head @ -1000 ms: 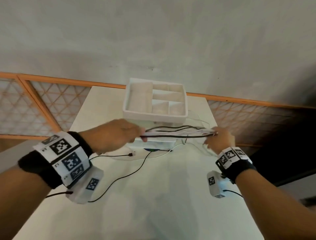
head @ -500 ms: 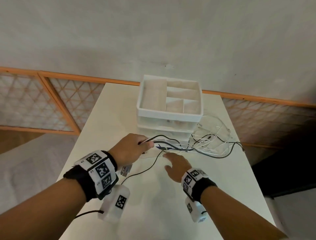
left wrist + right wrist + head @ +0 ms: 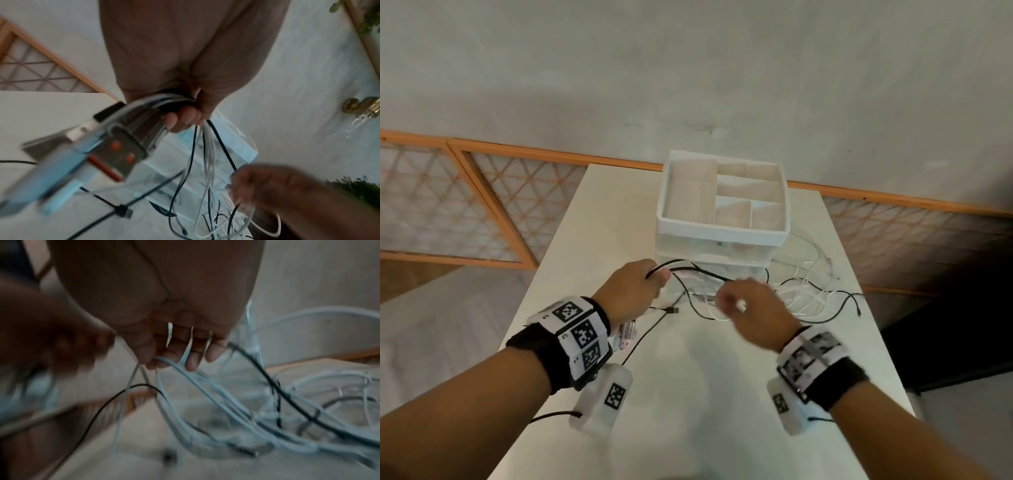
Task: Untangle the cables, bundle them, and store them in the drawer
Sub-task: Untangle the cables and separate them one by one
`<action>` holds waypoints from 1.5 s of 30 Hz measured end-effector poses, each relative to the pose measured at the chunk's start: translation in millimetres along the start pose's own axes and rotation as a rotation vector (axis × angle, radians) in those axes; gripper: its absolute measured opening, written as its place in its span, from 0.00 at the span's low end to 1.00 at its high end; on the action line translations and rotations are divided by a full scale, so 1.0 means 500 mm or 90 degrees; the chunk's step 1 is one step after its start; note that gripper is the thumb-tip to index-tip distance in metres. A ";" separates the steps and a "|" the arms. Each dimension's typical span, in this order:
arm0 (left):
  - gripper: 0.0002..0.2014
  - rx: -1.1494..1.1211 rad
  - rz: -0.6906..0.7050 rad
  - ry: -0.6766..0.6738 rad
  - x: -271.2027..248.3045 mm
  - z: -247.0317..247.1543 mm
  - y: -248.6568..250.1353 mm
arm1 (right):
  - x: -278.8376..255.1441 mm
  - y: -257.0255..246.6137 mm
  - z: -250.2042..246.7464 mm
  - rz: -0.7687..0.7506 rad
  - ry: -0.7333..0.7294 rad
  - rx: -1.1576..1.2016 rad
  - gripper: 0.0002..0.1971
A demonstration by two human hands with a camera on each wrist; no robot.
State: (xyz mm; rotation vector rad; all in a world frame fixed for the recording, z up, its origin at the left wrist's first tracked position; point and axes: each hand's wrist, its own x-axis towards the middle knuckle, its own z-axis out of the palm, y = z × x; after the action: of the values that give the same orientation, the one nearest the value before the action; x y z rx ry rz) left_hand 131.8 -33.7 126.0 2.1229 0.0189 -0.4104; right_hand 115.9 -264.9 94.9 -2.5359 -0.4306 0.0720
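Observation:
Black and white cables [image 3: 808, 294] lie tangled on the white table [image 3: 688, 411], right of a white drawer unit [image 3: 722, 234]. My left hand [image 3: 640, 287] grips a bunch of those cables [image 3: 207, 146] in its fist, plug ends poking out past the thumb. My right hand [image 3: 743, 305], blurred, is just right of it. In the right wrist view its thumb and forefinger pinch a white cable [image 3: 185, 374] that runs down into the tangle. Strands hang loose between both hands, in front of the unit's clear drawers.
The unit's top is an open tray with dividers [image 3: 739, 192]. A black cable with a USB plug [image 3: 671, 310] trails across the table toward me. A small clear packet [image 3: 627, 334] shows under my left wrist. The table's right edge is close to the tangle.
A second ago both hands held the bunch stretched taut between them. My right hand let go, dropped toward the table, and now pinches a white cable beside my left hand.

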 end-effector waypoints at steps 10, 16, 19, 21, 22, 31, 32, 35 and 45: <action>0.13 -0.180 0.069 -0.082 0.001 0.058 0.060 | 0.046 -0.117 -0.237 -0.073 0.336 0.165 0.04; 0.15 -0.123 0.044 -0.085 0.009 0.021 0.021 | 0.033 -0.104 -0.288 -0.085 0.472 0.102 0.07; 0.14 -0.148 0.009 -0.094 0.003 0.017 -0.003 | 0.032 -0.099 -0.320 -0.090 0.585 0.156 0.07; 0.13 -0.155 -0.003 -0.093 -0.001 0.020 -0.009 | 0.035 -0.093 -0.324 -0.087 0.574 0.180 0.07; 0.13 -0.161 0.001 -0.086 -0.003 0.022 -0.005 | 0.036 -0.087 -0.316 -0.078 0.542 0.190 0.07; 0.21 -0.340 -0.026 -0.021 -0.015 -0.017 0.042 | -0.013 0.084 -0.273 0.209 0.445 0.056 0.07; 0.23 -0.347 -0.028 -0.015 -0.019 -0.025 0.048 | -0.027 0.121 -0.264 0.308 0.382 0.004 0.11; 0.24 -0.282 0.017 0.000 -0.024 -0.044 0.050 | -0.067 0.202 -0.206 0.607 0.089 -0.162 0.20; 0.20 -0.138 -0.044 0.045 0.007 -0.013 0.025 | 0.030 0.052 -0.349 0.185 0.514 0.203 0.24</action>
State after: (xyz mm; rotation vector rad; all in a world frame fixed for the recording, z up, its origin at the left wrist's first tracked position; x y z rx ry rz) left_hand 139.1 -36.1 138.5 1.9261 0.1697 -0.3569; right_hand 162.3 -371.9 228.1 -2.0675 0.2514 -0.6910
